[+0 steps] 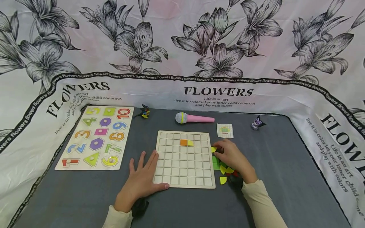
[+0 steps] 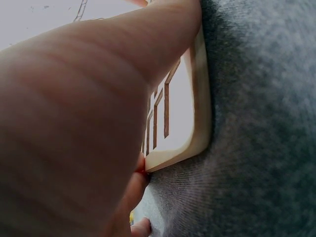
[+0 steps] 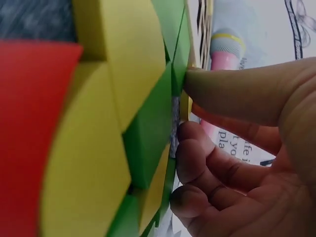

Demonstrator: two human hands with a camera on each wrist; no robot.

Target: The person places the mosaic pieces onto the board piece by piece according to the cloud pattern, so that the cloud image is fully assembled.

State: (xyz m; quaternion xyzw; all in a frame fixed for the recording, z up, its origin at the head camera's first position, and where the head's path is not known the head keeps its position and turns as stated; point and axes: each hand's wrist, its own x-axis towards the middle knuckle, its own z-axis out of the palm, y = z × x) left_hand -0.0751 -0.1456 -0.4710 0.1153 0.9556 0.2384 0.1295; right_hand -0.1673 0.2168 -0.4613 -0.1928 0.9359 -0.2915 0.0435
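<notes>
Head view: the grid board (image 1: 183, 167) lies flat on the grey worktop (image 1: 288, 167), in front of the person. An orange square (image 1: 183, 142) and a yellow square (image 1: 190, 142) sit side by side in its second row from the far edge. The left hand (image 1: 141, 182) rests against the board's left edge, fingers straight and spread wide, thumb out along the near edge; it grips nothing. At the board's right edge, the right hand (image 1: 232, 156) pinches a yellow piece (image 1: 213, 149) between thumb and forefinger, the other fingers bent. Just below that hand, beside the board, green squares (image 1: 215, 163) and yellow pieces (image 1: 222, 170) lie jumbled with a bit of red. Beyond the board there's a pink microphone (image 1: 196, 118), with a small pattern card (image 1: 225, 130) off its far right corner. A number board (image 1: 81, 167) lies well to its left.
</notes>
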